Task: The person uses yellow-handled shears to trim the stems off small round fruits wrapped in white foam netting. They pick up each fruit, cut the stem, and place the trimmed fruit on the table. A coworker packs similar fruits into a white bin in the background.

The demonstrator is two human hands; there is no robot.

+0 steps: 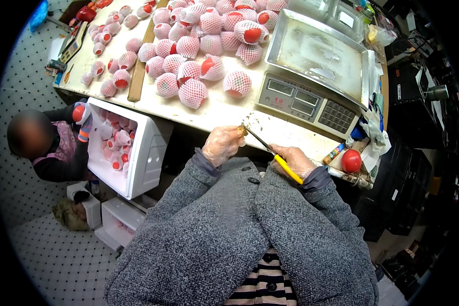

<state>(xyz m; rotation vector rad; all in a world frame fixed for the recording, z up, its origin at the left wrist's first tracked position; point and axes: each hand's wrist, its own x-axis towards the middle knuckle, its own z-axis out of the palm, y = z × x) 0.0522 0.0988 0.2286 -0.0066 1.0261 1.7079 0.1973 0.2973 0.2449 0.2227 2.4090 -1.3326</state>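
My left hand (223, 145), in a clear plastic glove, pinches a small brownish piece (243, 130) at its fingertips; its exact kind is too small to tell. My right hand (295, 160), also gloved, is closed around a slim tool (289, 170) with a yellow handle and a long dark metal shaft. The tip of that shaft meets the brownish piece. Dark crumbs (254, 122) lie scattered on the white table just beyond my hands. Both hands are over the table's near edge.
Red fruit in pink foam nets (193, 93) crowds the table (214, 115) beyond a wooden strip (137, 76). A scale (306, 99) stands at right, near a bare red fruit (351, 161). Left, another person (61, 140) reaches over a white foam box (147, 153) holding netted fruit.
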